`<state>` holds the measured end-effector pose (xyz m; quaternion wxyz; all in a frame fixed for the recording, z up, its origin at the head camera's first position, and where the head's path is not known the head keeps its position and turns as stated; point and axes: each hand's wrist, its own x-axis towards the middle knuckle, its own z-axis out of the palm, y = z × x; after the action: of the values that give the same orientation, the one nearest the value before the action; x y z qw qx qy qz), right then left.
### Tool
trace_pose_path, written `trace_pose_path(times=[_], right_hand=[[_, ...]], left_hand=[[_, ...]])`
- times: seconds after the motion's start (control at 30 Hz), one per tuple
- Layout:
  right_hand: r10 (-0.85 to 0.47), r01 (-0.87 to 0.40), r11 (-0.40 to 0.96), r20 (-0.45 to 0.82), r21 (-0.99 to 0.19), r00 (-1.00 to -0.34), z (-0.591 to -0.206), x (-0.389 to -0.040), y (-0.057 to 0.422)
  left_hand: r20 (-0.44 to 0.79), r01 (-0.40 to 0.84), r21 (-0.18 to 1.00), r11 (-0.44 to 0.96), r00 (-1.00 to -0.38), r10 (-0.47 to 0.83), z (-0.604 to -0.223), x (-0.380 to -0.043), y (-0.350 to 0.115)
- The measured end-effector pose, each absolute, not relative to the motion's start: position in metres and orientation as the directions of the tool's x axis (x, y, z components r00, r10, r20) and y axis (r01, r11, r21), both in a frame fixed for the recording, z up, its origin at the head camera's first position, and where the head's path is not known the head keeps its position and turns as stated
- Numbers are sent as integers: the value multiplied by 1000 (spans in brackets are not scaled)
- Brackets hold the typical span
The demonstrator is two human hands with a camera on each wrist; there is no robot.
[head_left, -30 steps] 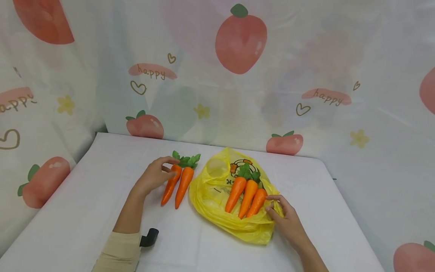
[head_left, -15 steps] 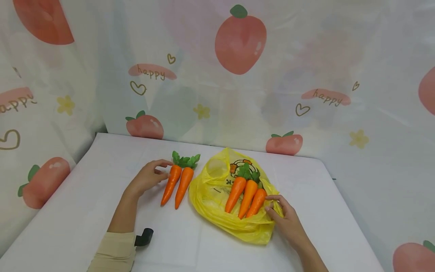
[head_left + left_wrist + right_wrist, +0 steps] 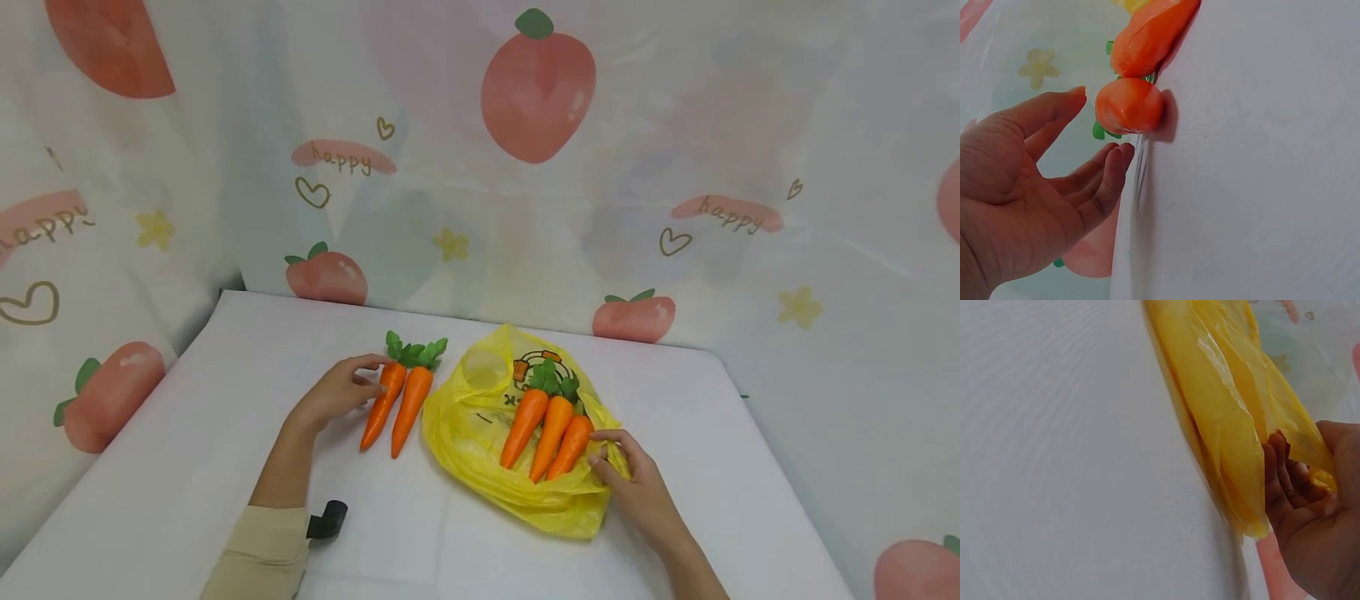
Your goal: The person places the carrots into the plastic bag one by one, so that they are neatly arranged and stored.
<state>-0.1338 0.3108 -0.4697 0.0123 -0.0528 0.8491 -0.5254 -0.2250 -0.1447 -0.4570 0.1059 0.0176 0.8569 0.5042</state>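
My left hand (image 3: 337, 393) is held beside the left one of two orange carrots with green leafy tops. In the left wrist view its thumb and fingers are spread apart, close to that carrot (image 3: 1129, 106), with nothing between them. The other carrot (image 3: 411, 412) of the pair lies just to its right. Three more carrots (image 3: 552, 435) lie on a crumpled yellow plastic bag (image 3: 480, 483). At the bag's right edge, my right hand (image 3: 637, 477) holds the thin plastic between thumb and fingers. Folds of the bag partly hide those fingers in the right wrist view.
A white cloth covers the table (image 3: 375, 550), whose far edge meets a printed curtain (image 3: 420, 200). More curtain hangs along the left and right sides. A black device (image 3: 327, 521) sticks out from the left sleeve.
My left hand drew back left from the carrot, then came in toward it again. The right hand stays at the bag's edge. The head view has shifted slightly.
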Motion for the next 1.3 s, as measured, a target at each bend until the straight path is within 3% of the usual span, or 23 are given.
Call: trace_pose_path(times=[1.3], right_hand=[[-80, -58, 441, 25, -896, -996, -470, -133, 309]], left_hand=[[-176, -14, 839, 544, -953, 246, -459, -222, -134]])
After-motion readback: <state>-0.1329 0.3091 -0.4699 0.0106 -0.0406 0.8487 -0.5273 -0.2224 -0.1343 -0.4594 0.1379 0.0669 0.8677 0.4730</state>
